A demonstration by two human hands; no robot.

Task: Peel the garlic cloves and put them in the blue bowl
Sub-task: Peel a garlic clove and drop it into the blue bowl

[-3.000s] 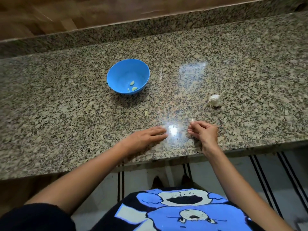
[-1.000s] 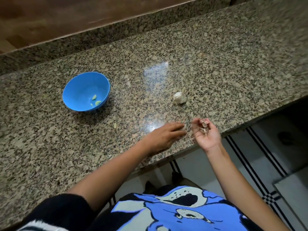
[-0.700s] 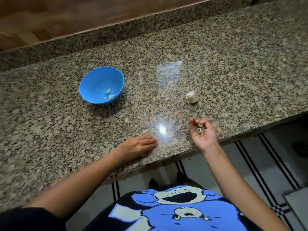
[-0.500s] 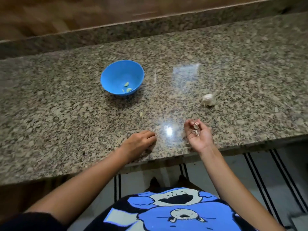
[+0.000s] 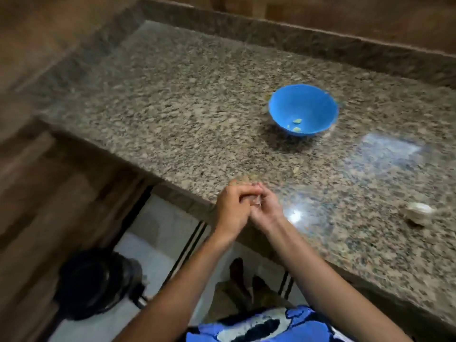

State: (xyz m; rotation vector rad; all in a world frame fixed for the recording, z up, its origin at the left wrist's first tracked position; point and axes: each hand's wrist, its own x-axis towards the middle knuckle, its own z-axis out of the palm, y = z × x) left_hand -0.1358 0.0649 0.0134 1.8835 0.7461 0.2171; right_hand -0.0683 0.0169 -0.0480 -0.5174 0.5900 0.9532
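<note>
I see the granite counter (image 5: 172,114) filling most of the view, its front edge running under both of my hands and its raised back edge well beyond them. Below the hands and off to their left, a dark round bin-like object (image 5: 91,282) sits on the pale floor; the blur keeps me from saying more about it. Directly under my forearms I can make out the blue printed shirt (image 5: 259,327).

The blue bowl (image 5: 283,104) stands on the counter ahead of the hands and off to their right, well apart from them. In its bottom lie a few pale peeled garlic cloves (image 5: 297,121). The garlic bulb (image 5: 418,211) rests on the counter far to the right of the hands, about level with them and near the front edge.

My left hand (image 5: 230,209) and right hand (image 5: 267,211) are pressed together just over the counter's front edge. The left hand's fingers (image 5: 240,191) curl over the top of the right hand's. Between them a small pale bit (image 5: 257,200) shows, pinched where the fingertips meet; I cannot tell whether it is a clove or loose skin. A small pale scrap (image 5: 296,169) lies on the counter just ahead of the hands, between them and the bowl.
</note>
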